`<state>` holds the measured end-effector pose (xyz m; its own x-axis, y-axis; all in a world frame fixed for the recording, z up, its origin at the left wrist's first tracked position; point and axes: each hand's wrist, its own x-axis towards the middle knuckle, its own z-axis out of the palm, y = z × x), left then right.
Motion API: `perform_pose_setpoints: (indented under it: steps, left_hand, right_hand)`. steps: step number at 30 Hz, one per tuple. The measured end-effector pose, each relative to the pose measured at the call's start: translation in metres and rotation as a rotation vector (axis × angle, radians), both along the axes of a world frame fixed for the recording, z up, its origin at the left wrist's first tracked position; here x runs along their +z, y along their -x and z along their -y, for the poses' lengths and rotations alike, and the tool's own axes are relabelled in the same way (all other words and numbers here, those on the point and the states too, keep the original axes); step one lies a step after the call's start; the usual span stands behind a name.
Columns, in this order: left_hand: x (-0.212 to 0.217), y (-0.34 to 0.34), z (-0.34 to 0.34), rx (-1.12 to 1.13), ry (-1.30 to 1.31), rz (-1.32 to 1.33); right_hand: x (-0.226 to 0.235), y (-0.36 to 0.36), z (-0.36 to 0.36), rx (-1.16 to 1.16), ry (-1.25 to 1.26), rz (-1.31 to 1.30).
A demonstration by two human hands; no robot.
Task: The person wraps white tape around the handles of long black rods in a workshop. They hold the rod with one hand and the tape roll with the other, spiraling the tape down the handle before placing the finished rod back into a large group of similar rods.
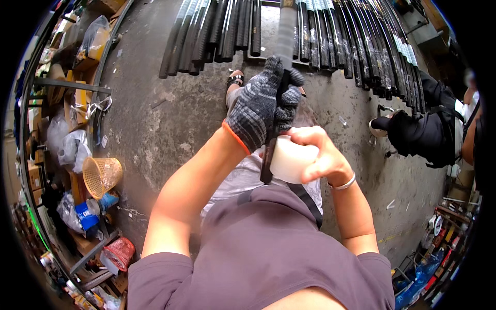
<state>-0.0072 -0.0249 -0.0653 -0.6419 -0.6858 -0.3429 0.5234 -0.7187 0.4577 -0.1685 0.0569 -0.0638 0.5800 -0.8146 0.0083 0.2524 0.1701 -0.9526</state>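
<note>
My left hand [258, 106], in a grey-and-black knit glove with an orange cuff, is wrapped round a long black pole [267, 168]. The pole's lower end points toward my lap, and its upper part runs away from me, covered by a greyish sleeve or wrap. In my bare right hand [324, 155] is a roll of whitish translucent film [290, 159], held against the pole just below the glove. Whether film from the roll is stuck to the pole cannot be made out.
Ahead, black poles [212, 36] lie side by side, with more, shiny-wrapped, to the right [361, 51]. A cluttered shelf rack [72, 82] lines the left, near a yellow basket [102, 175] and a red basket [120, 253]. Another person [421, 126] is at the right.
</note>
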Motion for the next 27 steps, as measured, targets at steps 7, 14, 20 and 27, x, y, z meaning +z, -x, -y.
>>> perform_pose_setpoints:
  steps: [7,14,20,27]
  left_hand:
    - [0.006,-0.002,-0.007,0.204,0.693,0.514]
    - [0.034,-0.01,-0.006,-0.176,0.111,-0.416]
    - [0.034,-0.003,-0.021,0.246,0.611,0.62]
    - [0.046,-0.017,-0.005,-0.002,0.37,0.035]
  right_hand:
    - [0.018,-0.01,-0.002,-0.083,0.348,-0.414]
    - [0.028,-0.017,-0.004,-0.019,0.308,-0.004]
    - [0.025,-0.025,-0.014,-0.13,0.494,-0.407]
    - [0.04,-0.022,-0.012,-0.1,0.229,-0.049]
